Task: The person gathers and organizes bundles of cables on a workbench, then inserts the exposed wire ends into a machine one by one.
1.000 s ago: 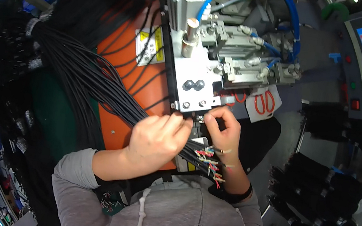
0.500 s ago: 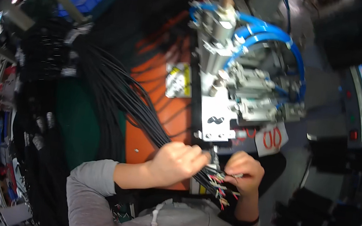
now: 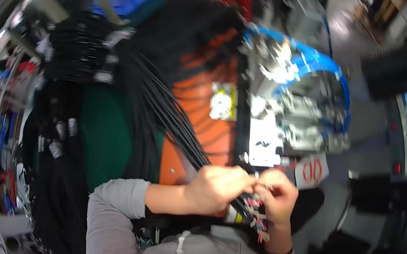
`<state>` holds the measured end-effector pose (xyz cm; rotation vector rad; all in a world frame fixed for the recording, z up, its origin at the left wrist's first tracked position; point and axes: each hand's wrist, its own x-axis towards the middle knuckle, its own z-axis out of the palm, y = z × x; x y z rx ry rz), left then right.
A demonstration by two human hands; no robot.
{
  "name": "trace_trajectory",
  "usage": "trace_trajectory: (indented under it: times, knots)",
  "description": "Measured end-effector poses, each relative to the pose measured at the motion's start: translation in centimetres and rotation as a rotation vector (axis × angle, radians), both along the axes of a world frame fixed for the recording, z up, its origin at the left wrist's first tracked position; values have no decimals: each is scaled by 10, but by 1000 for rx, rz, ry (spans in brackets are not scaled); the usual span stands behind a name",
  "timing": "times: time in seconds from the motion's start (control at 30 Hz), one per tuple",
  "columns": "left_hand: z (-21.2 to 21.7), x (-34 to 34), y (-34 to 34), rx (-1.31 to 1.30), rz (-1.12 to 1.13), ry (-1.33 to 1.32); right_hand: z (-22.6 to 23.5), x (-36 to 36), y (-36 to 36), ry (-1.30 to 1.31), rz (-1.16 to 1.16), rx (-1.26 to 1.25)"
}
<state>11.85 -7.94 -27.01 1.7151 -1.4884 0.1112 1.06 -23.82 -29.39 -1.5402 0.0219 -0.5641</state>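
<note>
- Just below the white plate (image 3: 265,151) of a machine, the two hands meet in front of the chest, at nearly the same height, fingertips close together.
- The left hand (image 3: 218,189) has its back turned up, the fingers folded under and the knuckles toward the machine; its thumb side points at the other hand. The fingers look drawn together, but what they pinch is hidden, so I cannot tell their hold.
- Its forearm (image 3: 167,198) comes in from the left, almost level, with the elbow bent out and the grey sleeve (image 3: 116,208) pushed up.
- The right hand (image 3: 281,197) is bent in toward the left one, thumb and forefinger curled into a loop. Blur covers their tips, so I cannot tell whether they grip anything.
- Its forearm (image 3: 279,239) rises steeply from below, the elbow near the body.
- The black cable bundle (image 3: 178,118) slants from upper left across the orange surface (image 3: 172,161) and passes under the left hand.
- Its coloured wire ends (image 3: 259,222), red and pale among them, fan out below the meeting fingers, beside the right wrist.
</note>
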Motion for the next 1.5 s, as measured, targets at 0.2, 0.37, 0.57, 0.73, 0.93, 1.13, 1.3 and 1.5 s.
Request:
trace_trajectory:
  times: [0.2,0.37,0.57,0.73,0.93,1.13,1.3,1.5]
  knots:
    - [12,11,-3,-31,37,127,17,20,29,-87,-275,299]
    - [10,7,-3,-16,79,113,12,17,8,-76,-226,-242]
    - [7,6,-2,22,66,106,23,14,0,115,-56,-139]
    - [4,6,-2,49,74,114,23,14,5,97,-182,-230]
    - [5,5,4,145,50,85,24,7,10,93,-203,-339]
    - [4,2,4,251,24,-44,35,6,-14,185,-28,-616]
    - [6,5,5,178,22,-67,46,2,-16,344,122,-459]
    - [-5,-2,-5,56,54,-167,18,-13,-19,391,95,-42]
